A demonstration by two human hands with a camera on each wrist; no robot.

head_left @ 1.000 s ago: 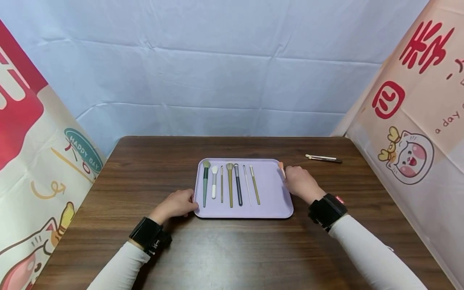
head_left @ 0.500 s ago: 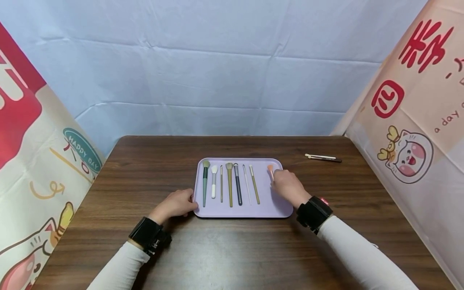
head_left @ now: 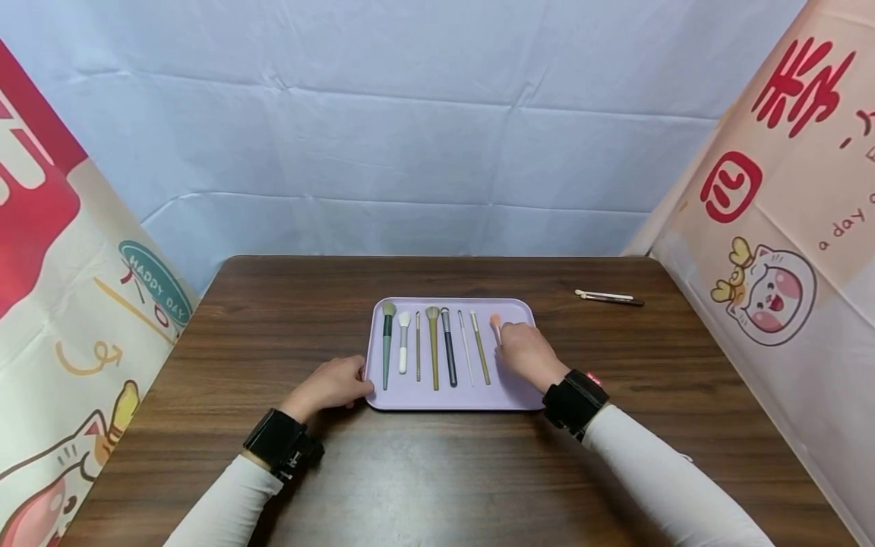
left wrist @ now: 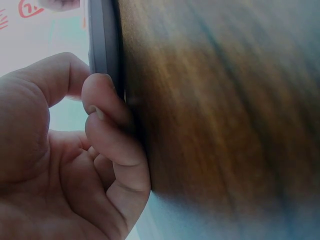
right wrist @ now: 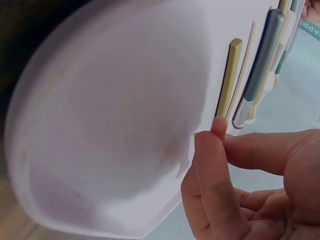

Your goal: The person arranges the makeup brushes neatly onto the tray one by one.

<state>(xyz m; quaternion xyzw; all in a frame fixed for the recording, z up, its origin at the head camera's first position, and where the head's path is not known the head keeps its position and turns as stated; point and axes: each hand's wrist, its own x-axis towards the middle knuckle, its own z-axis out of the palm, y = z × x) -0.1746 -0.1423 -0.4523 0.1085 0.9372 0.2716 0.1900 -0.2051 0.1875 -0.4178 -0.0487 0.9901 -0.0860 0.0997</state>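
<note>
A lilac tray (head_left: 410, 400) holds a row of several makeup brushes, among them a green one (head_left: 386, 346), a dark one (head_left: 448, 349) and an olive one (head_left: 481, 349). My left hand (head_left: 333, 384) grips the tray's near left edge, thumb and curled fingers at the rim (left wrist: 103, 40) in the left wrist view. Over the tray's right part, my right hand (head_left: 529, 353) pinches a makeup brush with a peach head (head_left: 495, 320). That head points away from me, just right of the olive brush. Only the handle's end (right wrist: 219, 126) shows between thumb and finger in the right wrist view.
Two slim brushes, one pale (head_left: 604, 295) and one dark-handled (head_left: 618, 301), lie on the brown wooden table (head_left: 437, 471) to the right behind the tray. A pale cloth (head_left: 410, 152) hangs behind, and printed cloths stand at both sides.
My right hand has moved left across the tray with the peach brush, from the tray's right edge to beside the row. The left hand has stayed at the tray's edge.
</note>
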